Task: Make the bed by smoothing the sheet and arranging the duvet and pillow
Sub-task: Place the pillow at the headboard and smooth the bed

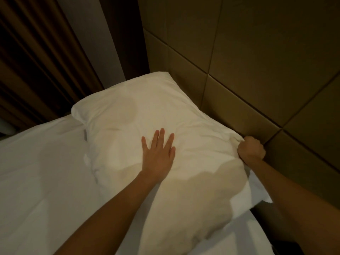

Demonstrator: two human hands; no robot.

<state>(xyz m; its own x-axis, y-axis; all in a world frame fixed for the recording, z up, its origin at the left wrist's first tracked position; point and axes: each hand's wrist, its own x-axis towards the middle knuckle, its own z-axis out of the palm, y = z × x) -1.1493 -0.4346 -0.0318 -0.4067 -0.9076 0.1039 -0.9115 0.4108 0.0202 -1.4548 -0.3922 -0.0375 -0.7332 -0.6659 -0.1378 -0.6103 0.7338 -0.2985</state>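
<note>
A white pillow (139, 115) lies at the head of the bed against the padded headboard (257, 74). My left hand (158, 151) rests flat on the pillow's middle with its fingers straight and spread. My right hand (251, 149) is a fist that grips the pillow's edge nearest the headboard, bunching the cloth there. To the left of the pillow, white bedding (42, 173) covers the bed; I cannot tell sheet from duvet.
The brown padded headboard panels rise along the right and back. Dark brown curtains (33, 57) hang at the left beyond the bed. A dark gap (266, 216) opens between the mattress and the headboard at the lower right.
</note>
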